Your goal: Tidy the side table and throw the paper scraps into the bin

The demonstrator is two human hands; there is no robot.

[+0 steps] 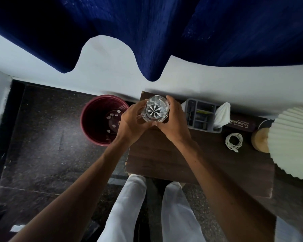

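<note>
Two hands close on a clear cut glass [155, 109] at the rear left corner of the dark wooden tabletop [164, 158]: the left hand [131, 119] curls round its left side and the right hand [173, 119] wraps its right side, thumbs meeting in front. Whether the glass rests on the wood or is lifted clear cannot be told from above. Just left of the tabletop, on the dark speckled floor [42, 137], stands a maroon bin [93, 109], with small white paper scraps [114, 116] lying at its bottom; the left wrist overlaps its near right rim. To the right of the glass sits a grey compartmented organiser [215, 131], a white cloth [221, 114] tucked against its right end. Beyond that lies a dark spectacle case [240, 122] with gold lettering, and in front of it a coiled white cable [233, 142]. A lamp with a pleated white shade [292, 142] and a wooden base [260, 140] fills the right edge. A deep blue curtain [147, 32] hangs above against the pale wall
</note>
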